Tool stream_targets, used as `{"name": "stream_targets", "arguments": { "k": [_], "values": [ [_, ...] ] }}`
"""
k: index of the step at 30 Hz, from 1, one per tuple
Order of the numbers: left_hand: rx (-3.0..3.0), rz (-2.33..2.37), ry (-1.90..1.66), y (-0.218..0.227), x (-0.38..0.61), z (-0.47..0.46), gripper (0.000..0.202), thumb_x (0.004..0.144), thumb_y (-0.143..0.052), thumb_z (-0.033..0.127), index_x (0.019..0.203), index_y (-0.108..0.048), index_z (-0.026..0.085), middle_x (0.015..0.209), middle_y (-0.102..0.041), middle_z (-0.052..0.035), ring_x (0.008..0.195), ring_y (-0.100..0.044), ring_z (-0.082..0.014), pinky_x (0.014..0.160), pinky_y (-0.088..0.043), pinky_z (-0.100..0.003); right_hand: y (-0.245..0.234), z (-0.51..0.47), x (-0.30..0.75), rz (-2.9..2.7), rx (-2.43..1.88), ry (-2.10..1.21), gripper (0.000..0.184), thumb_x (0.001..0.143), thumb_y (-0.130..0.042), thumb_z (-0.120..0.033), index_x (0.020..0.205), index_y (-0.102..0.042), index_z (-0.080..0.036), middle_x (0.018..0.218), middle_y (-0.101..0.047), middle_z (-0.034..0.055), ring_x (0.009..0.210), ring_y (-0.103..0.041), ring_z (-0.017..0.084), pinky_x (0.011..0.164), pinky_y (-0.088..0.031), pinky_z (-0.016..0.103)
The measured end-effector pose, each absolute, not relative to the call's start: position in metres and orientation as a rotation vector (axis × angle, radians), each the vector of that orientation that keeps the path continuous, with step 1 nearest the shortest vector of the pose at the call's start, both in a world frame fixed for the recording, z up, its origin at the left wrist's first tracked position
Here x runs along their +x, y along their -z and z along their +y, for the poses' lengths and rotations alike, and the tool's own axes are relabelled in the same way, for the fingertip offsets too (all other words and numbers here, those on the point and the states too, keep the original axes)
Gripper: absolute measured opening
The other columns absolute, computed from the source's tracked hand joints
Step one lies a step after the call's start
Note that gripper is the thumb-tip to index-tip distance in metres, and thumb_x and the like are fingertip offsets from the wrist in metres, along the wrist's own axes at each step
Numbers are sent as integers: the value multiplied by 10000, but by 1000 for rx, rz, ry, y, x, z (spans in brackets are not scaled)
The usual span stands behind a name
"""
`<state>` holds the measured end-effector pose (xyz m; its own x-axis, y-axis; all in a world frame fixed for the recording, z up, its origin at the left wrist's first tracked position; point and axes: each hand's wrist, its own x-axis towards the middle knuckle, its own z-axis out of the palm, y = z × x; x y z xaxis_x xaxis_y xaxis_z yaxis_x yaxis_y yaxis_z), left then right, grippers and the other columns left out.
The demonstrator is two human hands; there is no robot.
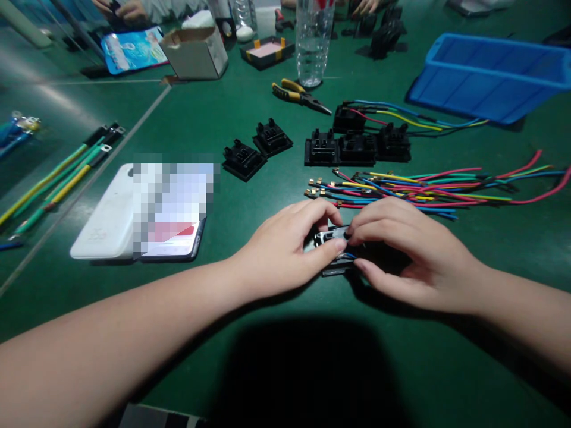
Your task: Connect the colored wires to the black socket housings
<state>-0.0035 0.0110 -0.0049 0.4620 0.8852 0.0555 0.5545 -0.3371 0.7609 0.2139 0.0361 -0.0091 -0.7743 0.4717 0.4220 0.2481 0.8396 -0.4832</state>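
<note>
Nearest you, in the middle of the green surface [250,202], a black part [338,271] sits between your two hands. Your left hand [301,244] holds it from the left, thumb laid across the top and fingers curled behind. Your right hand [413,252] brings thumb and fingertips narrowly together about its right end; whether they also pinch a wire, you cannot tell. A short blue strand shows beside your left thumb.

To your left, a white slab [107,220] overlaps a phone [172,249] whose screen is blurred out. Farther left lie green and yellow cables [57,190].

Just beyond your hands, a loose bundle of coloured wires [423,190] runs toward the right, with metal terminals at its left end. Past it stand three similar black units in a row [357,148], with a wired black unit [348,119] behind; two more black units [243,159] stand to the left.

Farther off, yellow-handled pliers [303,97] lie near a clear bottle [312,50], a blue bin [482,80] stands to the right, and a cardboard box [196,54] to the left. Other people's hands [366,7] appear at the far edge.
</note>
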Motion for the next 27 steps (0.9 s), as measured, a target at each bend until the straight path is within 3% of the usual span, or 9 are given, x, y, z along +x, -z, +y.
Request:
{"name": "stream_targets", "arguments": {
  "k": [16, 23, 27],
  "values": [
    [2172, 1162, -635, 6, -4, 10, 208, 956, -493, 326, 1078, -558, 171, 1035, -616, -49, 959, -554, -184, 842, -447, -320, 8, 35, 212, -2463, -558, -555, 173, 822, -629, -161, 988, -609, -203, 963, -658, 76, 933, -599, 219, 810, -500, 375],
    [2370, 1029, -794, 0, -7, 7, 194, 838, -505, 90, 1016, -559, 145, 977, -642, -51, 911, -561, -163, 854, -458, -299, 8, 36, 215, -2463, -594, -471, 168, 800, -634, -125, 951, -604, -190, 966, -647, 79, 903, -585, 205, 784, -489, 362],
    [2519, 997, -779, 1, -7, 5, 187, 842, -505, 97, 1004, -582, 152, 916, -669, -51, 838, -576, -170, 790, -460, -315, 8, 36, 215, -2448, -612, -468, 197, 787, -608, -102, 948, -596, -216, 965, -643, 75, 915, -582, 223, 777, -492, 394]
  ]
}}
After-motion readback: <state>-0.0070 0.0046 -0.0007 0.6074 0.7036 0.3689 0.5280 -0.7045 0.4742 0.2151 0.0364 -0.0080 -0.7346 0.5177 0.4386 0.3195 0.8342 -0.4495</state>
